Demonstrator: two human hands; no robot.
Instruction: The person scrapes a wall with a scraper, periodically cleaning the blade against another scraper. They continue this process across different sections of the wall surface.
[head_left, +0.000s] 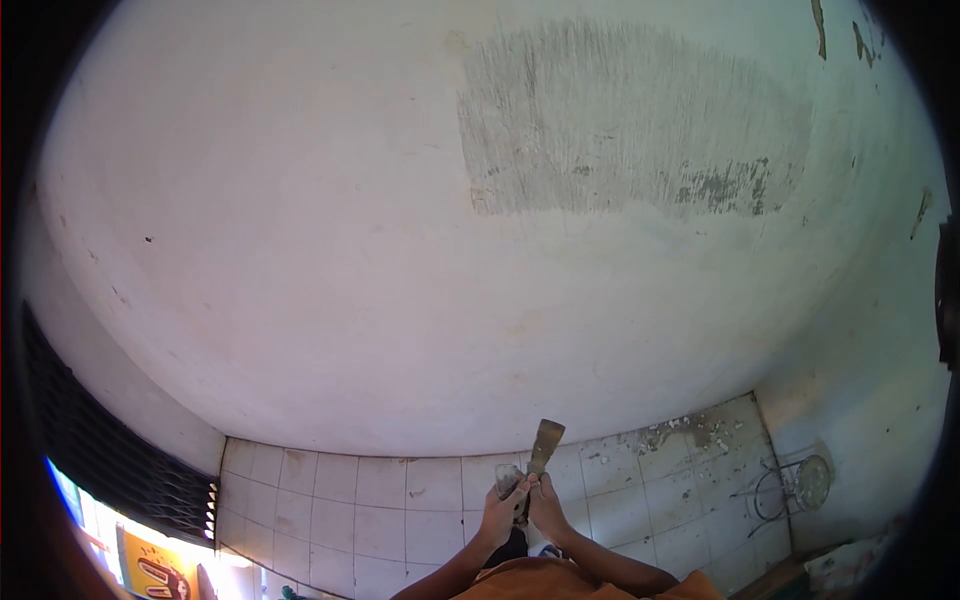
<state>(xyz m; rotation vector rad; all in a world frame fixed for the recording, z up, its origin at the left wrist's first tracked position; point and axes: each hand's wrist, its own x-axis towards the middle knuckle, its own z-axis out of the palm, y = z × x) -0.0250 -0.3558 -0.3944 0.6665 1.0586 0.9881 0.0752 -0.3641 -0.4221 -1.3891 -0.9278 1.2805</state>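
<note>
A pale wall curves across most of our view, its off-white surface specked and lightly stained. Below it we see a floor of light square tiles, their joints darkened, running along the foot of the wall. High on the wall, right of centre, spreads a rough grey patch, streaked with near-vertical marks and darkest along its lower right. At lower left we find a dark slatted grille beside a bright opening, where an orange poster (it appears to picture ice-cream bars) catches the light. An orange garment fills the bottom edge, bare forearms reaching forward from it. Scattered debris, pale flakes on a darkened stretch of tile, lies at the right end of the floor, close to the wall. Near that corner stands a round-topped wire stand, its thin curved legs over the tiles.

Low in the centre we see the left hand and the right hand side by side, fingertips nearly meeting. The right hand grips a scraper near the base of its blade, the broad brownish end angled up toward the wall, apart from the patch. The left hand is closed round a small, cloudy pale object just beside the scraper; we cannot tell what it is.
</note>
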